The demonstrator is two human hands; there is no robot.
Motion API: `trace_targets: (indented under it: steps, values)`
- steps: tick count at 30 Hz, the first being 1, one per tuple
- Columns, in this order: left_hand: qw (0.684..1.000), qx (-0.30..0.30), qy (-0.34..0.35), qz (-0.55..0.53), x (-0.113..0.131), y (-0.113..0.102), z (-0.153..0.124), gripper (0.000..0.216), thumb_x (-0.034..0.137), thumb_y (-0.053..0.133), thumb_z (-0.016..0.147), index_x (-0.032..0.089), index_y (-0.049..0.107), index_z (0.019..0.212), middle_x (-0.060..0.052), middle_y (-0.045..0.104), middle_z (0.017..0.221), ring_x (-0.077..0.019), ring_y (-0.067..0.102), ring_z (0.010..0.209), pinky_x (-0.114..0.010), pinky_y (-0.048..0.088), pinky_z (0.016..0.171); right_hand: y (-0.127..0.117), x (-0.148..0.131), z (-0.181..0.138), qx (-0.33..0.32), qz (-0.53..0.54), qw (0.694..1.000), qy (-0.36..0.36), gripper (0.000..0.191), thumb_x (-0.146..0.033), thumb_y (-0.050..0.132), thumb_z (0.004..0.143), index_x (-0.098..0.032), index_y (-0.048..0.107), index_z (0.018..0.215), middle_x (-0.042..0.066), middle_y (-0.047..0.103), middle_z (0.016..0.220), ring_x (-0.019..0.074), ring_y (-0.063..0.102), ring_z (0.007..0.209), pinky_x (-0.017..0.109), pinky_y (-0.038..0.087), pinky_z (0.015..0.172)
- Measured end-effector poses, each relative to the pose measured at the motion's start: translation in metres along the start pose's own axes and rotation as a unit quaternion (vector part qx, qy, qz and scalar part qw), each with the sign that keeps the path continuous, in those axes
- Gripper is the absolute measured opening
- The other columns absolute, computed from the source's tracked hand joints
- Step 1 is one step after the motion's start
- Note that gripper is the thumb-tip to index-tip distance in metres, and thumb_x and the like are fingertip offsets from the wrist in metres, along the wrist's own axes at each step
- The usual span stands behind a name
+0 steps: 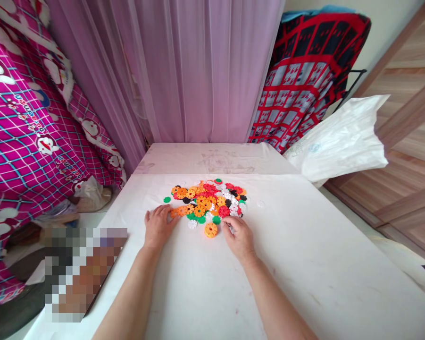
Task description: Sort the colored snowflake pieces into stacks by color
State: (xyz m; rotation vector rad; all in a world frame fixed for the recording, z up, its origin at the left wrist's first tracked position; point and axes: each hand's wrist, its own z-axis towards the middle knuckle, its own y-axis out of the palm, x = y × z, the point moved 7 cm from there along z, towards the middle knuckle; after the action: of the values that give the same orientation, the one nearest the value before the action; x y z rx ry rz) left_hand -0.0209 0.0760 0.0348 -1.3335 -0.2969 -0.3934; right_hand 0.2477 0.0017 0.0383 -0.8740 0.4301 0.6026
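A heap of plastic snowflake discs [201, 201] in orange, red, white, green and black lies on the white table. My left hand [159, 226] rests at the heap's left side, fingers spread and touching the orange discs [179, 211] there. On the near right side is my right hand [241, 237], its fingers curled in and thumb close to the fingertips. Something pale shows by those fingertips, too small to make out. Between the hands, in front of the heap, sits a small stack of orange discs [211, 230]. A green disc [216, 220] lies just behind it.
The table [304, 245] has a white cover. A blurred-out object [88, 278] lies at its left edge. A white plastic bag [343, 137] stands beyond the right edge. Purple curtains [205, 71] hang behind, with a pink patterned cloth [31, 118] on the left.
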Motion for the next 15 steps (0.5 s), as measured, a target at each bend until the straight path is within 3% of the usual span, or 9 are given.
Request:
trace_targets:
  steps: [3, 7, 11, 15]
  values:
    - [0.999, 0.021, -0.010, -0.027, -0.007, -0.003, 0.000, 0.030, 0.044, 0.062, 0.079, 0.022, 0.066, 0.100, -0.010, 0.070, 0.116, -0.0296, 0.060, 0.114, -0.053, 0.032, 0.109, 0.000, 0.003, 0.000, 0.005, -0.001, 1.000, 0.010, 0.018, -0.024, 0.051, 0.087, -0.022, 0.068, 0.081, 0.004, 0.071, 0.081, 0.0171, 0.064, 0.076, 0.027, 0.048, 0.073]
    - [0.993, 0.019, -0.030, -0.109, -0.021, -0.005, -0.001, 0.023, 0.037, 0.055, 0.078, 0.022, 0.066, 0.090, -0.007, 0.075, 0.091, -0.0244, 0.068, 0.091, -0.039, 0.049, 0.091, 0.001, 0.006, 0.000, 0.005, 0.004, 1.000, 0.022, 0.019, -0.025, 0.050, 0.086, -0.022, 0.068, 0.080, 0.004, 0.072, 0.081, 0.0167, 0.064, 0.075, 0.027, 0.048, 0.072]
    - [0.976, 0.025, -0.081, -0.199, -0.034, -0.007, -0.002, 0.025, 0.038, 0.052, 0.076, 0.021, 0.066, 0.089, -0.004, 0.075, 0.084, -0.0205, 0.069, 0.079, -0.032, 0.052, 0.077, 0.001, 0.006, 0.000, 0.000, 0.006, 0.999, 0.035, 0.020, -0.027, 0.050, 0.086, -0.022, 0.068, 0.079, 0.004, 0.072, 0.079, 0.0170, 0.064, 0.075, 0.027, 0.048, 0.071]
    - [0.944, 0.057, -0.138, -0.293, -0.038, -0.008, -0.003, 0.034, 0.047, 0.059, 0.072, 0.020, 0.066, 0.090, -0.005, 0.075, 0.086, -0.0188, 0.068, 0.078, -0.030, 0.051, 0.074, 0.002, 0.006, 0.001, -0.002, 0.004, 0.999, 0.045, 0.022, -0.027, 0.048, 0.086, -0.022, 0.069, 0.081, 0.005, 0.071, 0.079, 0.0172, 0.064, 0.074, 0.027, 0.049, 0.071]
